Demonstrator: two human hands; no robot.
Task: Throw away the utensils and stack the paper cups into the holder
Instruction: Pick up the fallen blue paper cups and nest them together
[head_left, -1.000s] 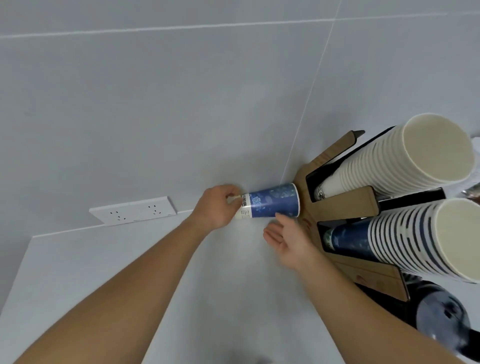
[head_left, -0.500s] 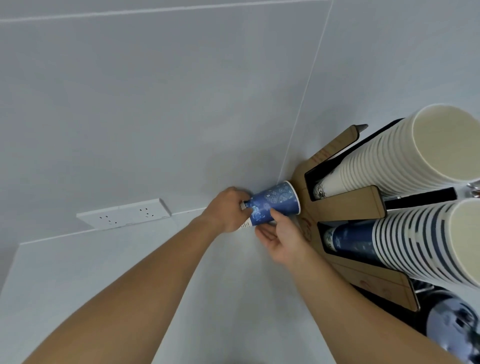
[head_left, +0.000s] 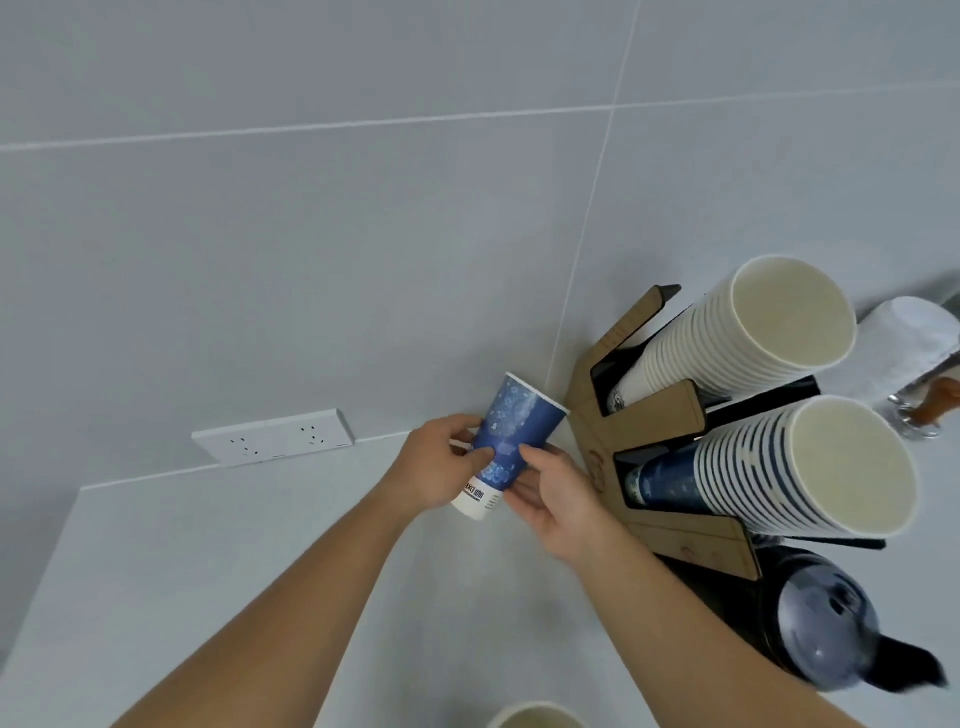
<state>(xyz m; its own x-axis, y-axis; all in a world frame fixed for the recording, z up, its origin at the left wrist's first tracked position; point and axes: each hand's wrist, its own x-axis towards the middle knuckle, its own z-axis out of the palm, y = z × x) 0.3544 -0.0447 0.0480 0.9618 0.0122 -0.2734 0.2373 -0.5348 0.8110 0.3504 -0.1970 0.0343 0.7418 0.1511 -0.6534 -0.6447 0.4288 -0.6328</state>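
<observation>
A blue patterned paper cup (head_left: 506, 436) with a white base is held between both hands just left of the holder, tilted with its mouth up toward the wall. My left hand (head_left: 434, 470) grips its left side and my right hand (head_left: 558, 499) cradles its right side and base. The brown wooden cup holder (head_left: 657, 421) stands at the right. It carries a stack of white cups (head_left: 748, 338) in the far slot and a stack of blue-striped cups (head_left: 784, 467) in the near slot, mouths facing me.
A white counter (head_left: 208, 571) meets a grey tiled wall with a white socket strip (head_left: 272, 438). A dark kettle or jug (head_left: 826, 629) sits below the holder. Another cup's rim (head_left: 535, 714) shows at the bottom edge. A white roll (head_left: 904, 343) lies at far right.
The blue cup was lying sideways with its mouth against the holder. Both hands have lifted and turned it more upright, and the right hand now grips it.
</observation>
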